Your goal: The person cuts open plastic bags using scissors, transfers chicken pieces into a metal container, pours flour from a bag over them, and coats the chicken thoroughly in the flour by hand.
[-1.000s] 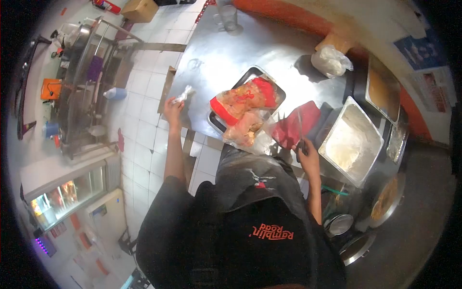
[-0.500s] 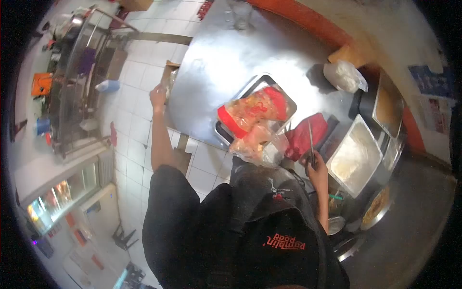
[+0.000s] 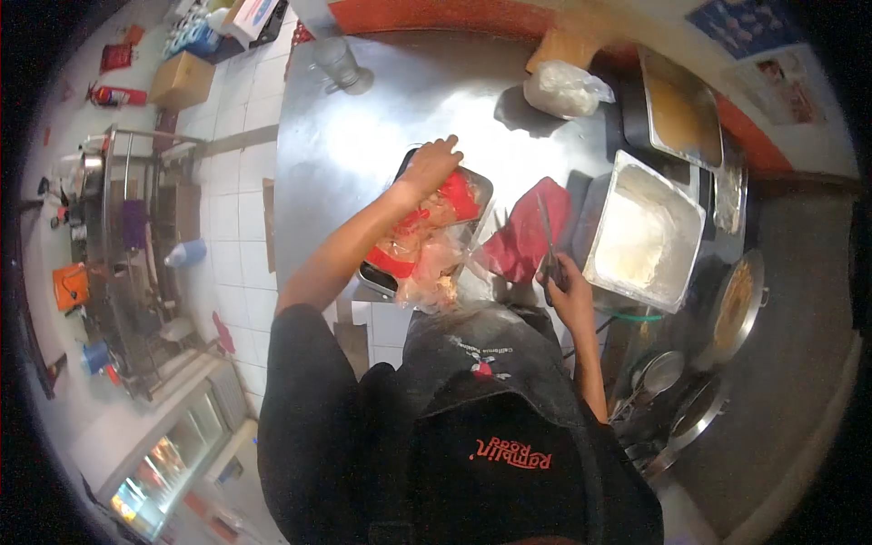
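Note:
My left hand point(image 3: 431, 169) is over the far end of the metal tray point(image 3: 488, 193), at the upper edge of a clear plastic bag with red bands point(image 3: 427, 222). Its fingers look apart and slightly bent, with nothing visible in them. The bag lies in the tray, and its crumpled near end hangs over the rim towards my apron. My right hand point(image 3: 568, 289) is closed round the dark handles of a pair of scissors point(image 3: 548, 238). The blades point away from me, above a red cloth point(image 3: 531, 232) on the steel table.
Right of the cloth stands a metal pan of white powder point(image 3: 636, 241), with another deep pan point(image 3: 681, 113) behind it. A tied white bag point(image 3: 565, 91) and a glass mug point(image 3: 343, 68) sit further back on the steel table point(image 3: 313, 173). Pans and a strainer point(image 3: 661, 372) are at lower right.
My left hand has come from the table's left edge, by a cardboard box, to the tray and bag. My right hand still holds the scissors. The camera view has turned.

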The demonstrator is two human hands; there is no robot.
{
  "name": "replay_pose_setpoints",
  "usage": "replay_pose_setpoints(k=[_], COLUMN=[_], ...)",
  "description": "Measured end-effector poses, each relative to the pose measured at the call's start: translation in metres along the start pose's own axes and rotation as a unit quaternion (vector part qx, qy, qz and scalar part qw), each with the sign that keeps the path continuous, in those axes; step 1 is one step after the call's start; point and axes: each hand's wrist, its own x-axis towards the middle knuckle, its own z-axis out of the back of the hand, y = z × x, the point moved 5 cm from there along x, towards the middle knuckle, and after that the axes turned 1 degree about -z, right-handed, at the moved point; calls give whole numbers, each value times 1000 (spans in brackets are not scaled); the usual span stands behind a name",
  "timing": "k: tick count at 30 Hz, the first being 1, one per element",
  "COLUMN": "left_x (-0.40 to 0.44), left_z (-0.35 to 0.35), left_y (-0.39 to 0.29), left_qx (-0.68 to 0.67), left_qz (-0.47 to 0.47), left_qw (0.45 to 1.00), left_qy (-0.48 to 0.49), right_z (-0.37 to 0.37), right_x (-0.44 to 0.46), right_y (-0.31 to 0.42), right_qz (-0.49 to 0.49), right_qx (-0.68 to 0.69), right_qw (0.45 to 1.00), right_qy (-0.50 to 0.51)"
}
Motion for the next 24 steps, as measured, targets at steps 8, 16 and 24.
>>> replay_pose_setpoints(k=[8, 16, 24], left_x=[-28, -116, -129], left_z=[28, 196, 215], left_y=[10, -40, -62], left_qx=[16, -93, -177], left_qz=[-74, -60, -29], left_qw=[996, 939, 899], left_qy=[-46, -325, -400], right_z=[3, 34, 46], right_x=[-8, 0, 48], right_y=[3, 86, 155], right_qz=[60, 236, 359], right_qx=[44, -18, -152], right_qw=[995, 964, 897], right_qy=[-66, 120, 208])
